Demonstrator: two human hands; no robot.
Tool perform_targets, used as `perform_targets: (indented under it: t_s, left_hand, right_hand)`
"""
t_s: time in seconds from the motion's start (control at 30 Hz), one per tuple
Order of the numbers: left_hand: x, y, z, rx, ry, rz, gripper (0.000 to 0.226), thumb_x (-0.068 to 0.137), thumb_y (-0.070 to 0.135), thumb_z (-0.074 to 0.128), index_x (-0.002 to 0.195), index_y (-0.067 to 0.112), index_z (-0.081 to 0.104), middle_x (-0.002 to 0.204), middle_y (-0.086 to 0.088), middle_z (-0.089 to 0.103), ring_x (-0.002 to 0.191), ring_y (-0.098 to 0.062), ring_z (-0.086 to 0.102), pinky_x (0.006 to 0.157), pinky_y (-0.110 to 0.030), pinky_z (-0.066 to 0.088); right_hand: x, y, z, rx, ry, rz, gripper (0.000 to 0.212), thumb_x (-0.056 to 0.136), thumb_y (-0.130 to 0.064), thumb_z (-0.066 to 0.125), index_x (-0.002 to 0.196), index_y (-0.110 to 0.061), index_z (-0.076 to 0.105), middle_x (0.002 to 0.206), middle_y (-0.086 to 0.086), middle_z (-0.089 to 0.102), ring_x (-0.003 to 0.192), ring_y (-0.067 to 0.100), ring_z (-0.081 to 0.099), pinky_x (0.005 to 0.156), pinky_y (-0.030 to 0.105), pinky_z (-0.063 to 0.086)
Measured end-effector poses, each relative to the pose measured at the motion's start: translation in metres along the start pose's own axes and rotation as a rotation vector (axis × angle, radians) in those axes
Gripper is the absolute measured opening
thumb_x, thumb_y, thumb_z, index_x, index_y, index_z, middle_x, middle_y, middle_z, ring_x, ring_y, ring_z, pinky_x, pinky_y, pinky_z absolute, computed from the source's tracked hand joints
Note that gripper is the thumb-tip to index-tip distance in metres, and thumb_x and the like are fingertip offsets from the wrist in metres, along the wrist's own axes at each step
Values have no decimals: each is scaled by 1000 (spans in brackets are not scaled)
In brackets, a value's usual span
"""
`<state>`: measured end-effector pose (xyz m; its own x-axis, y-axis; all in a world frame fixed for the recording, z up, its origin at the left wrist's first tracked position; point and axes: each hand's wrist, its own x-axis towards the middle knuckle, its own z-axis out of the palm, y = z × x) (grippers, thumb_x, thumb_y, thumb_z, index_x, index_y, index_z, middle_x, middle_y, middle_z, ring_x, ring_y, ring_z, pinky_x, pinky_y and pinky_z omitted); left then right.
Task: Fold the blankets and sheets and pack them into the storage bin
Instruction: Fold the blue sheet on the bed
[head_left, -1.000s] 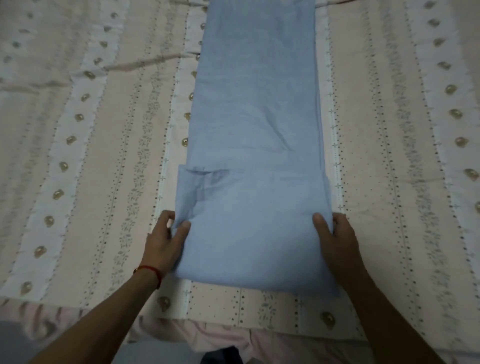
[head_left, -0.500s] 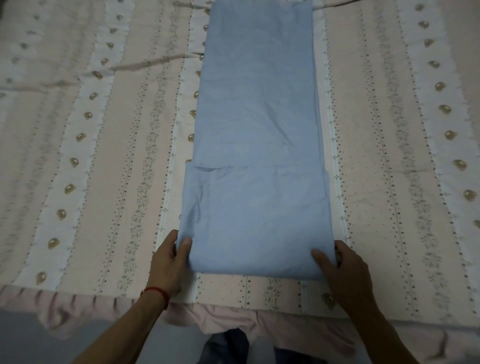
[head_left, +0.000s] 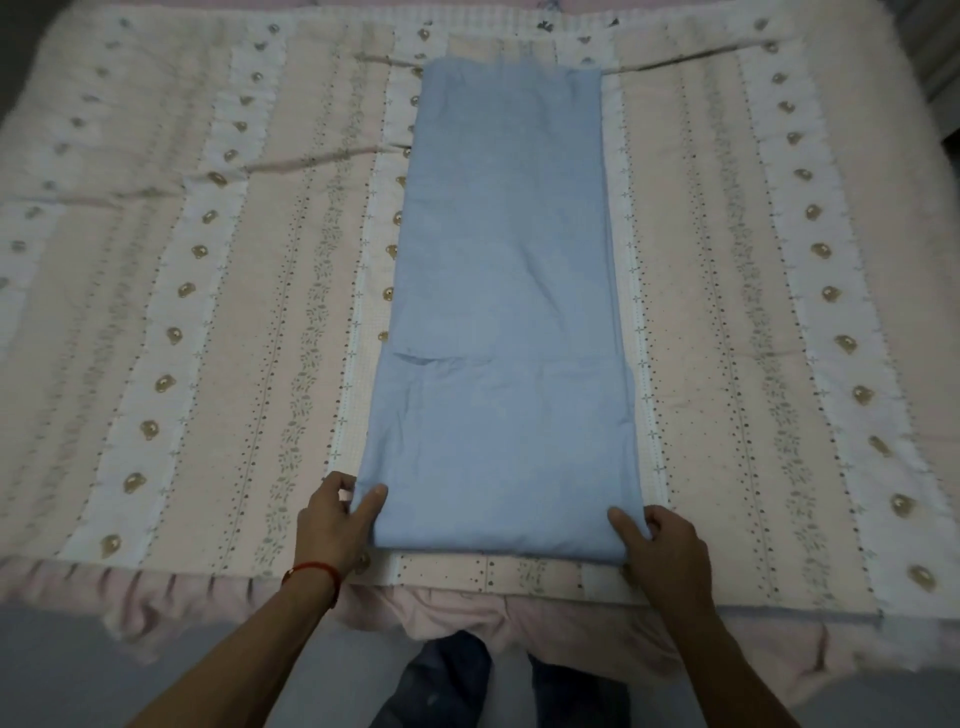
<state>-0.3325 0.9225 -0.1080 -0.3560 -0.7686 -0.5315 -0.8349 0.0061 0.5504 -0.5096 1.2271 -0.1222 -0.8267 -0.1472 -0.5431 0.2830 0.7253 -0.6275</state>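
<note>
Bedspread (head_left: 208, 364) under blue sheet (head_left: 509, 312); hands' grip pinches near corners.

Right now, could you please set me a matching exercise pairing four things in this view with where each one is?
Things:
1. blue sheet
2. left hand
3. right hand
4. red thread

Places:
A. pinching the sheet's near right corner
B. round the left wrist
C. lying in a long strip down the middle of the bedspread
D. pinching the sheet's near left corner

Pairs: 1-C, 2-D, 3-A, 4-B
</note>
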Motion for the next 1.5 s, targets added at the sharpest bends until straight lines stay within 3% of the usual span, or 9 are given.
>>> perform_targets:
  t_s: [0.17,0.33,0.47,0.6,0.77,0.9,1.2,1.37,1.5]
  left_hand:
    - [-40,-15,-31,59,-147,-145,36,83,37,78,92,11,54,92,-10,69,79,-24,64,56,-28,42]
    - [-87,-35,-60,99,-230,-270,42,76,36,86,81,12,51,82,-7,64,72,-19,57,59,-30,39]
    - [-95,-12,-87,-10,-269,-317,52,69,38,90,88,9,51,88,-13,66,69,-22,57,56,-29,42]
    - [-93,52,-127,-301,-421,-302,60,72,25,89,114,21,46,105,-20,70,86,-33,69,71,-42,58]
    - [-61,127,-159,-249,-469,-20,66,72,-19,72,119,24,55,119,-19,55,106,-40,63,87,-48,60]
    - [-22,175,-150,-115,-331,203,49,78,-13,72,110,23,65,117,-4,60,100,-27,65,79,-33,60]
    - [142,230,-68,-351,-98,138,41,73,-17,73,105,8,66,109,-24,66,88,-30,65,91,-51,58]
    - [207,198,-2,-303,-50,95,46,72,1,75,113,16,62,119,-17,65,93,-26,63,91,-44,57]
    - [191,172,42,283,207,514,41,95,36,48,136,31,54,150,-8,47,137,-32,41,119,-51,26]
  right_hand:
    - [-49,-3,-35,-169,-198,147,49,88,-51,72,62,-16,51,63,0,56,60,17,56,53,29,36]
    - [-71,76,-52,-102,-416,346,94,37,-88,79,78,-4,76,73,6,76,69,28,75,69,50,63]
    - [-107,1,-81,58,-336,422,71,54,-53,95,87,7,74,76,18,75,68,36,73,63,48,62]
    - [-107,-84,-108,247,-165,353,27,86,-14,79,107,-5,66,89,25,71,62,29,64,52,32,52]
    - [-66,-157,-131,389,-153,142,24,90,-9,73,112,-17,66,94,15,74,76,27,70,66,36,55]
    - [-10,-196,-134,383,-134,32,31,88,-2,72,114,-19,67,91,11,74,70,17,65,65,30,55]
    - [166,-217,-75,306,-41,-51,28,81,-4,70,104,-20,72,83,10,75,61,16,60,61,31,52]
    - [224,-185,-19,70,58,-162,35,89,-9,61,119,-25,66,117,4,69,100,23,68,88,32,56]
    - [191,-154,16,-541,229,-593,57,100,-42,49,154,-31,34,167,9,21,152,34,23,122,53,21]
